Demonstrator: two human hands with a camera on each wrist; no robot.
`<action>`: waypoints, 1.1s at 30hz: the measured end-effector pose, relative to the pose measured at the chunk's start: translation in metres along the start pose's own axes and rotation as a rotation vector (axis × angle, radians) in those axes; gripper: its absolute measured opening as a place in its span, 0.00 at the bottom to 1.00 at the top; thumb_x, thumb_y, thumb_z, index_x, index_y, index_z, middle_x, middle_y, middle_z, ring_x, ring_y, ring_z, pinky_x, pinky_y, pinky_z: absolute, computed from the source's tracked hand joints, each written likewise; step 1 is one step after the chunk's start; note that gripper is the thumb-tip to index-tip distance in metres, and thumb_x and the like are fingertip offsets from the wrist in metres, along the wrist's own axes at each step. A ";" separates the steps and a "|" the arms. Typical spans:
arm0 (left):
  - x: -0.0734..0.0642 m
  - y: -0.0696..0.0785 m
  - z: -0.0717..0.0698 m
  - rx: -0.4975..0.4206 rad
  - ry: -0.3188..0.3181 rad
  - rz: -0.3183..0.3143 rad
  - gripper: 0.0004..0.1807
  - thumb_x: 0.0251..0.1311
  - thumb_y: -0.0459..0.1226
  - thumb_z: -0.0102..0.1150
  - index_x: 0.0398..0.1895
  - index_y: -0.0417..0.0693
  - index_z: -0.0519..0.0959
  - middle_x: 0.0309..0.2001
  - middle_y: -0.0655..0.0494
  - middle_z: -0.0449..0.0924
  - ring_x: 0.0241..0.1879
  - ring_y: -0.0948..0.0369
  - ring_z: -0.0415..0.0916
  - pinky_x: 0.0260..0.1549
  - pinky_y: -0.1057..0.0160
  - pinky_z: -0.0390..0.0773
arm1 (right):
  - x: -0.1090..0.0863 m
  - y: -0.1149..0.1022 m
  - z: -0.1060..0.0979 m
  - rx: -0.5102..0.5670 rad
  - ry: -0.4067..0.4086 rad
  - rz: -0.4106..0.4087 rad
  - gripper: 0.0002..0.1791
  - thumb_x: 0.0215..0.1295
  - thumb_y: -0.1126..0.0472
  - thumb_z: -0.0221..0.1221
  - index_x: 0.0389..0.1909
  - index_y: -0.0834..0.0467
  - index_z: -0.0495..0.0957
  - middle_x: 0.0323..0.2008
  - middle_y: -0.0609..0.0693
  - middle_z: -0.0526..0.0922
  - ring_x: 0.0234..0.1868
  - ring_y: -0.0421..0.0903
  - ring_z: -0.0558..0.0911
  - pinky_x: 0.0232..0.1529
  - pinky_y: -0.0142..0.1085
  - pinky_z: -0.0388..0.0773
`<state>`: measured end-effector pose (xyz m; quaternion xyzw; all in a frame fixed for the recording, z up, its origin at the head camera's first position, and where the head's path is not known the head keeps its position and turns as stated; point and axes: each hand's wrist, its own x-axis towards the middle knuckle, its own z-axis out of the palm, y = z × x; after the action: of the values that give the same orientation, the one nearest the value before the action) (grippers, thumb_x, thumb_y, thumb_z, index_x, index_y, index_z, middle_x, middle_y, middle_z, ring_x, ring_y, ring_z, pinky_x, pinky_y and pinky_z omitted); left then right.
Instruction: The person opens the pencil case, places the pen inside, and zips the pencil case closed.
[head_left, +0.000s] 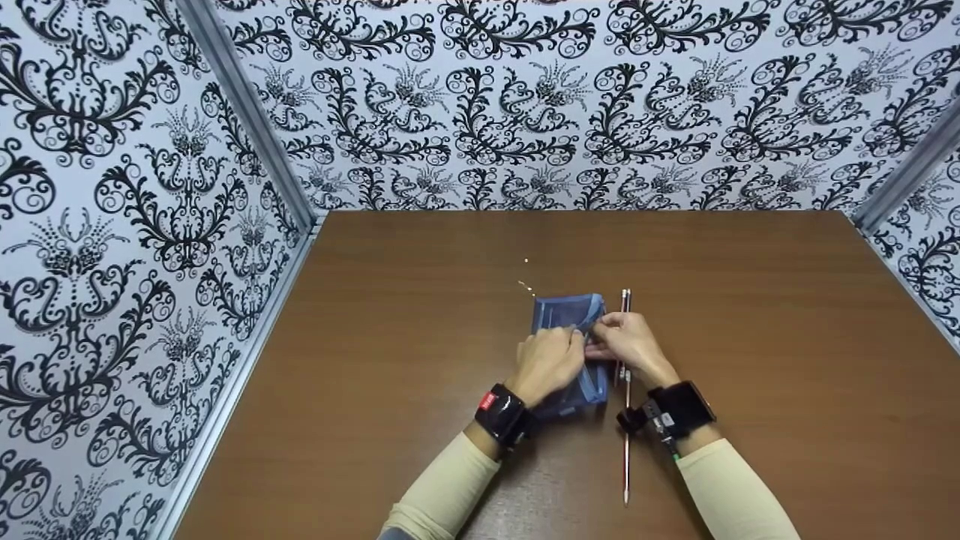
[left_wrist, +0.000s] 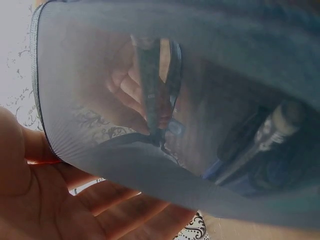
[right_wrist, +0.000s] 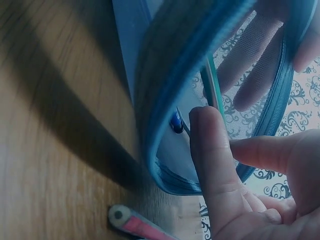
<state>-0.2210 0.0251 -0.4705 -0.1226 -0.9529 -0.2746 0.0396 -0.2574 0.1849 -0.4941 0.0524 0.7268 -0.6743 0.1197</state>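
Near the middle of the brown table [head_left: 405,330], a blue mesh pouch [head_left: 566,311] is held by the left hand [head_left: 551,360], with its far end uncovered beyond the knuckles. Its wall is gripped near the mouth, the left fingers being seen through the mesh. At that mouth, a green-striped stick [right_wrist: 214,90] is pinched between the thumb and forefinger of the right hand [head_left: 634,345], with its visible length framed by the zip rim [right_wrist: 175,186].

Both forearms are angled inward from the near side and covered by cream sleeves [head_left: 448,480]; a black band [head_left: 504,415] is strapped round the left wrist. The two hands are set close together over the pouch's right side.

Within the pouch, a small blue-ended item [right_wrist: 176,121] is seen just beside the stick. Through the mesh, an eraser-ended pencil [left_wrist: 280,122] is also seen; whether it is contained or lies beyond cannot be told. Outside, pencils [head_left: 627,457] are laid along the pouch's right, partly hidden by the right hand.
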 end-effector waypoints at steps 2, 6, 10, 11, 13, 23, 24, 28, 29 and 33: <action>0.000 0.000 0.000 0.000 0.000 0.003 0.20 0.72 0.46 0.40 0.30 0.51 0.81 0.38 0.51 0.87 0.37 0.50 0.85 0.31 0.51 0.79 | 0.000 0.000 0.000 -0.002 0.001 0.003 0.12 0.68 0.73 0.47 0.46 0.78 0.71 0.26 0.55 0.84 0.24 0.45 0.87 0.35 0.38 0.84; 0.000 0.000 0.000 -0.002 -0.002 0.005 0.21 0.72 0.46 0.39 0.32 0.51 0.82 0.38 0.51 0.87 0.37 0.51 0.85 0.31 0.51 0.79 | -0.001 -0.001 0.000 -0.003 -0.004 0.006 0.12 0.68 0.73 0.47 0.46 0.78 0.71 0.27 0.56 0.83 0.25 0.45 0.87 0.36 0.38 0.84; 0.000 0.001 0.000 -0.003 0.000 0.002 0.21 0.73 0.46 0.39 0.33 0.51 0.83 0.38 0.51 0.87 0.37 0.51 0.84 0.31 0.51 0.79 | -0.001 -0.002 0.001 -0.003 -0.011 0.010 0.12 0.69 0.74 0.47 0.47 0.78 0.70 0.29 0.57 0.83 0.26 0.46 0.87 0.37 0.38 0.84; 0.000 0.001 0.000 -0.003 0.000 0.001 0.21 0.73 0.46 0.39 0.33 0.51 0.83 0.38 0.52 0.87 0.37 0.51 0.85 0.31 0.51 0.79 | -0.001 -0.002 0.001 -0.003 -0.010 0.011 0.12 0.69 0.74 0.47 0.47 0.78 0.70 0.30 0.57 0.83 0.26 0.46 0.87 0.37 0.37 0.84; 0.000 0.001 -0.001 -0.004 0.001 -0.001 0.21 0.72 0.46 0.39 0.33 0.51 0.83 0.38 0.51 0.87 0.37 0.50 0.85 0.31 0.51 0.79 | -0.001 -0.002 0.001 -0.007 -0.012 0.009 0.12 0.69 0.74 0.47 0.48 0.78 0.70 0.30 0.57 0.84 0.26 0.46 0.87 0.37 0.37 0.84; -0.001 0.002 -0.001 -0.006 0.004 -0.010 0.21 0.72 0.46 0.39 0.38 0.51 0.84 0.39 0.52 0.87 0.38 0.51 0.85 0.32 0.51 0.79 | -0.001 0.000 0.003 -0.094 -0.068 -0.011 0.18 0.69 0.72 0.47 0.55 0.79 0.71 0.37 0.59 0.85 0.30 0.43 0.86 0.38 0.35 0.84; -0.001 0.003 -0.001 -0.005 0.006 -0.013 0.21 0.72 0.46 0.39 0.38 0.51 0.84 0.39 0.52 0.87 0.38 0.51 0.85 0.32 0.50 0.79 | -0.001 0.000 0.003 -0.110 -0.077 -0.015 0.19 0.69 0.71 0.48 0.56 0.78 0.71 0.39 0.60 0.85 0.31 0.43 0.86 0.39 0.35 0.84; -0.001 0.003 0.000 -0.006 0.011 -0.026 0.21 0.72 0.45 0.38 0.37 0.51 0.84 0.39 0.53 0.87 0.38 0.51 0.84 0.33 0.50 0.79 | -0.001 0.001 0.002 -0.139 -0.094 -0.027 0.19 0.70 0.70 0.48 0.56 0.78 0.72 0.43 0.62 0.84 0.34 0.42 0.86 0.42 0.36 0.83; -0.001 0.002 0.000 -0.006 0.010 -0.029 0.22 0.72 0.45 0.38 0.37 0.51 0.84 0.39 0.53 0.87 0.38 0.51 0.84 0.33 0.50 0.79 | -0.001 0.001 0.002 -0.140 -0.100 -0.029 0.19 0.70 0.70 0.48 0.56 0.78 0.71 0.43 0.62 0.84 0.34 0.42 0.86 0.42 0.36 0.83; 0.000 0.002 0.000 -0.007 0.007 -0.034 0.22 0.72 0.46 0.37 0.40 0.51 0.85 0.41 0.53 0.87 0.39 0.51 0.84 0.34 0.49 0.79 | -0.002 0.000 0.002 -0.129 -0.104 -0.029 0.18 0.70 0.70 0.48 0.55 0.78 0.72 0.41 0.60 0.84 0.35 0.43 0.86 0.42 0.36 0.83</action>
<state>-0.2203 0.0268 -0.4689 -0.1055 -0.9537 -0.2789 0.0376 -0.2554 0.1829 -0.4935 -0.0010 0.7620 -0.6297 0.1509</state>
